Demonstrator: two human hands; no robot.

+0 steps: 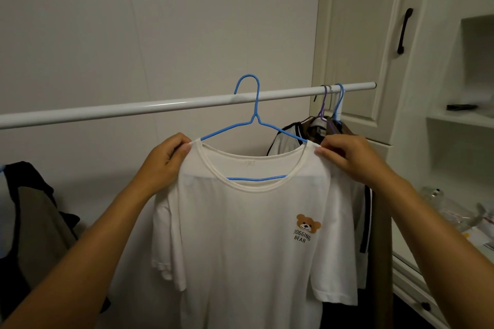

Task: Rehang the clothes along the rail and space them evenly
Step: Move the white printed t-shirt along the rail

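A white T-shirt [248, 235] with a bear print hangs on a blue wire hanger [256, 112]. The hanger's hook rises above the white rail [160, 105], in front of it; I cannot tell whether it rests on the rail. My left hand [167, 159] pinches the shirt's left shoulder beside the collar. My right hand [347, 159] pinches the right shoulder. Bunched at the rail's right end hang several garments [307, 131] on purple, grey and blue hangers [331, 104].
Dark and khaki clothing [29, 211] hangs at the left edge. A white cupboard door with a dark handle [403, 31] and open shelves [459, 120] stand at the right. A counter with clutter [454, 214] lies below the shelves.
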